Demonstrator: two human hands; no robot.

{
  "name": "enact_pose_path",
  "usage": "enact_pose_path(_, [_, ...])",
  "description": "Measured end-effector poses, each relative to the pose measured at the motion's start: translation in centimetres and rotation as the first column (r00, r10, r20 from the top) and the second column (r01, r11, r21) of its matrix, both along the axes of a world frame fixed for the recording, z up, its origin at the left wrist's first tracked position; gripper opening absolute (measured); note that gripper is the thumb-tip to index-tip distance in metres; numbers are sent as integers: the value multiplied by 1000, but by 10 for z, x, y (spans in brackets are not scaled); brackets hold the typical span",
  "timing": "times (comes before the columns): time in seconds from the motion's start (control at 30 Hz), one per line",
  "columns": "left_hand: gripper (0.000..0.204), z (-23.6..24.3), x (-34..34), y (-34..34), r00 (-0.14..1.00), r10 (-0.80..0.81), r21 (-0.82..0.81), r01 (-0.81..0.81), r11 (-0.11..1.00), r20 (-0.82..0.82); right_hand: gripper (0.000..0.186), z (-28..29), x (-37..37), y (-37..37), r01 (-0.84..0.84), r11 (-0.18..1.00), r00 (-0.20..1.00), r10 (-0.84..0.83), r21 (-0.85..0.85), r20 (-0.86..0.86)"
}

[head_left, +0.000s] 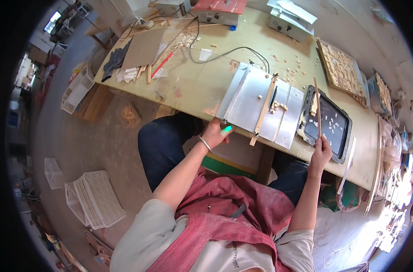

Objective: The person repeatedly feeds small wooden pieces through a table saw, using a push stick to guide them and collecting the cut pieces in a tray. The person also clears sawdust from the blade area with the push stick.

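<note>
A flat metal jig plate lies at the front edge of the table, with a wooden bar clamped across it. Several small wood blocks and a dark pen-like stick rest on the plate. My left hand is closed at the plate's front left corner; what its fingers grip is hidden, and a green glow shows on it. Pinched upright in my right hand is a thin wooden strip. The strip stands over a black tray holding several small white pieces and a wood piece.
Wood blocks fill a shallow box at the far right. Control boxes, one red-topped and one grey, stand at the back. A cable crosses the table. Cardboard and a red stick lie left; white baskets are on the floor.
</note>
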State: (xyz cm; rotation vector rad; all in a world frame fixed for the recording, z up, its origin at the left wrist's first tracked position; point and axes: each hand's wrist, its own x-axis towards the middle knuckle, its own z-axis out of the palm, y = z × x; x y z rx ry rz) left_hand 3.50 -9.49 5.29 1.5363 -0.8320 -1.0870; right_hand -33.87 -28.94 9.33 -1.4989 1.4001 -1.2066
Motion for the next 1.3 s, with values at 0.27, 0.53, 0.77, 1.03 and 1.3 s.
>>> enact_pose_path(0.27, [50, 14, -12, 5, 997, 78, -43, -78, 996, 0, 23, 9, -27, 12, 77, 994, 997, -75, -73, 36])
enact_pose_path(0.53, [35, -2, -7, 19, 1000, 20, -105, -20, 994, 0, 22, 4, -20, 11, 133, 987, 990, -136, -95, -24])
enact_pose_path(0.77, [40, 3, -11, 17, 997, 39, -71, -34, 997, 66, 20, 1, -18, 11, 157, 981, 983, -166, -115, -74])
enact_pose_path(1.03, [49, 1, -8, 8, 999, 32, -72, -31, 997, 18, 21, 0, -19, 13, 171, 981, 984, -174, -90, -30])
enact_pose_path(1.3, [58, -1, -7, 3, 997, 43, -52, -46, 998, -64, 20, 4, -13, 13, 146, 985, 988, -150, -95, -41])
